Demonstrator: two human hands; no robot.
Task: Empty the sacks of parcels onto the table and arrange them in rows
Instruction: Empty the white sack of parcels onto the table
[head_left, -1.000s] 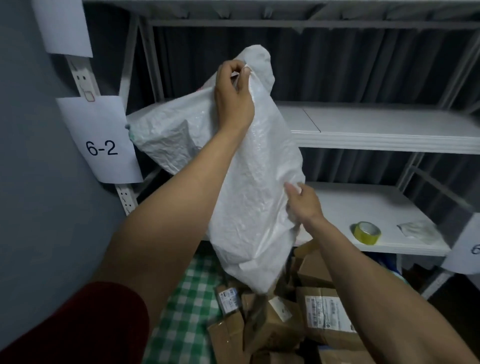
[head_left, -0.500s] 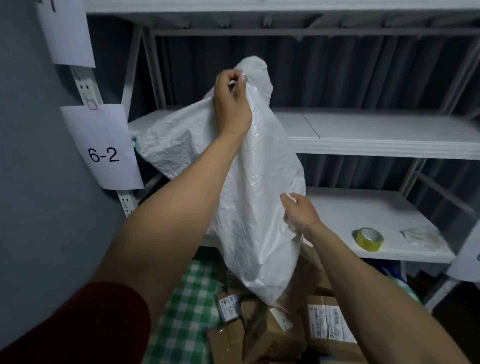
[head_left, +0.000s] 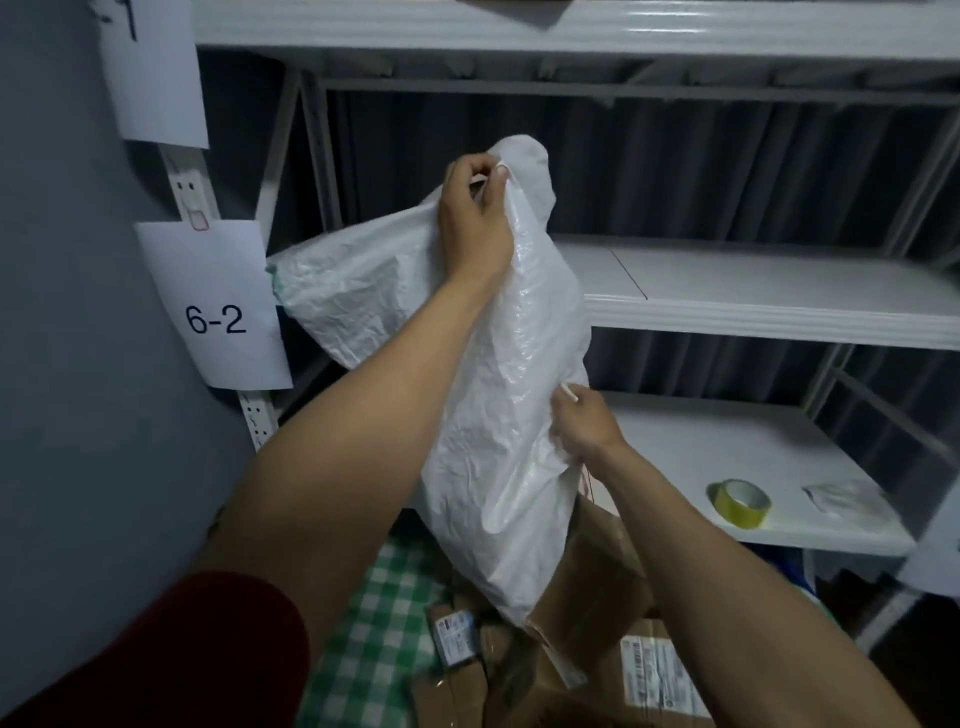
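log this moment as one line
step: emptying sack | left hand grips its top | right hand pinches its side | parcels piled below on checked cloth | tape roll on shelf

Parcel storeroom or courier sorting depot. White steel racking (head_left: 753, 317) in tiers, 12 to 3 o'clock. Paper bay tag (head_left: 215, 306) reading 6-2 on rack upright, 9 o'clock. Cardboard parcels (head_left: 660, 670) with printed shipping labels heaped, 6 o'clock. Yellow tape roll (head_left: 740, 503) on shelf, 4 o'clock. White woven sack (head_left: 493, 415) mid-frame.
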